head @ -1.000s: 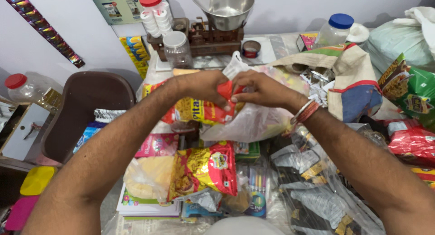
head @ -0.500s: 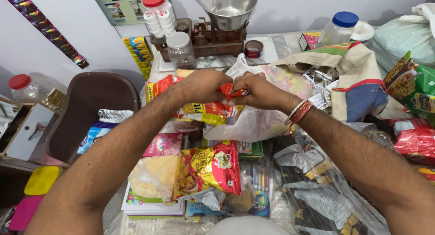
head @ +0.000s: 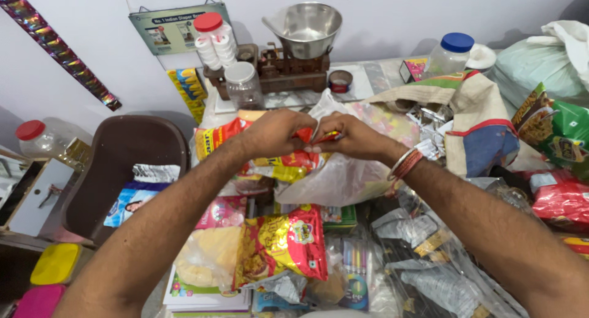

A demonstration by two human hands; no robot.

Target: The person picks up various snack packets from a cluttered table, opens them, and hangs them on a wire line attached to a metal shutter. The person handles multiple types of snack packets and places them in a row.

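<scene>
Red-and-yellow snack packets (head: 279, 161), joined in a strip, hang above the middle of a crowded shop counter, their top edge pinched between both hands. The left hand (head: 276, 133) and the right hand (head: 350, 137) meet fingertip to fingertip, thumbs and forefingers pressed together on the red edge, the other fingers curled. Bangles (head: 406, 164) circle the right wrist. Just beneath the hands lies a clear plastic bag (head: 334, 183). At 12 o'clock stands a steel weighing scale (head: 305, 39); at 6 o'clock lies another red snack packet (head: 282, 244); at 9 o'clock, a brown chair (head: 116, 158).
</scene>
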